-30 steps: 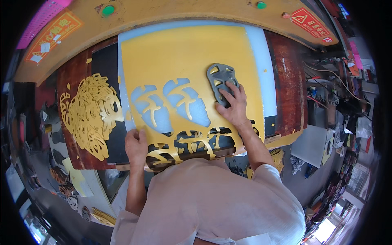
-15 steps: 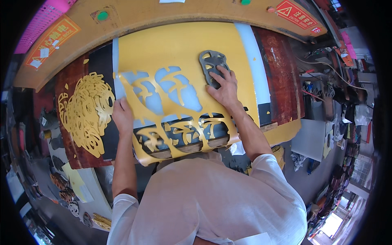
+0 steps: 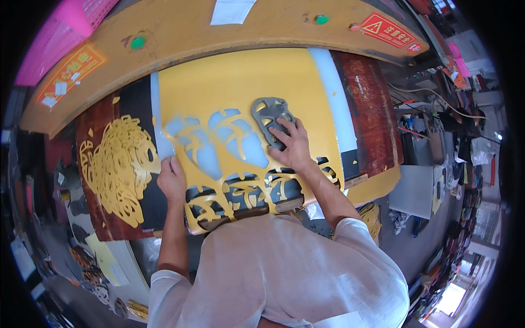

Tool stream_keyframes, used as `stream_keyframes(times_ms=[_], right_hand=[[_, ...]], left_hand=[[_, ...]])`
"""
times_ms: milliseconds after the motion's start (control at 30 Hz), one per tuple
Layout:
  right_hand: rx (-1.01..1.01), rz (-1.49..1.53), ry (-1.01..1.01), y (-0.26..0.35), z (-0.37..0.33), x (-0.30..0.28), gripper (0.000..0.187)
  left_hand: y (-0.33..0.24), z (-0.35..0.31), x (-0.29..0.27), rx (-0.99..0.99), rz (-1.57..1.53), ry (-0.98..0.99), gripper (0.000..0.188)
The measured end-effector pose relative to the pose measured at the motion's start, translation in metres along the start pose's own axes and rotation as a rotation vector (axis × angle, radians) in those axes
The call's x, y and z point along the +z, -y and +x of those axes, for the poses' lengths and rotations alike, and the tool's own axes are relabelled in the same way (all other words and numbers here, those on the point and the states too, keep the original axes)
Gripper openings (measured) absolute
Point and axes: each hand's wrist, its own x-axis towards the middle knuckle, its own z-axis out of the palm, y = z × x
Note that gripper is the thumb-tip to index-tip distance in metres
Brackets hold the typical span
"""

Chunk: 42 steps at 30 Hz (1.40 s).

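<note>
A yellow sheet lies over a pale board, its front part hanging past the near edge. Shoe-shaped openings with thin strips are cut through it in rows. My left hand is closed on the sheet's left edge, its fingertips partly hidden. On the sheet, just right of the far row of openings, rests a dark grey sole-shaped cutting die with several windows in it. My right hand grips the near part of this die, fingers across its top and thumb at its left side.
A heap of yellow offcut strips lies left of the sheet on a dark red surface. Beyond the sheet runs an orange machine beam with a green button and warning stickers. A pink basket stands far left.
The die has slid left and nearer to the cut openings under my right hand. My left hand stays on the sheet's edge. The head view has tilted, showing more of the beam.
</note>
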Motion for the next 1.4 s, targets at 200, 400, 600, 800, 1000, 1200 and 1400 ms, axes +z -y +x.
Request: stream_keyframes(times_ms=[200,400,600,800,1000,1200,1400], right_hand=[[0.609,0.885,-0.127,-0.049,0.02,-0.046,0.045],[0.809,0.724,-0.273,-0.093,-0.038,-0.084,0.034],[0.785,0.974,-0.258,-0.066,-0.098,-0.091,0.024],[0.614,0.915,-0.235,-0.037,-0.126,-0.108,0.043],[0.445,0.689,-0.752,-0.016,-0.088,-0.126,0.068],[0.458,0.514,-0.409,-0.036,-0.135,-0.116,0.072],[-0.162,-0.082,-0.265,-0.059,-0.175,-0.063,0.016]], left_hand=[[-0.017,-0.007,-0.022,-0.146,-0.561,0.0,0.032],[-0.042,-0.119,-0.062,0.24,-0.269,0.13,0.008],[-0.03,-0.175,-0.013,0.486,0.124,0.019,0.013],[-0.023,-0.178,-0.007,0.478,0.058,-0.082,0.012],[-0.023,-0.183,-0.001,0.379,0.161,-0.111,0.014],[-0.019,-0.181,0.003,0.427,0.185,-0.172,0.013],[-0.025,-0.174,0.001,0.43,0.178,-0.146,0.013]])
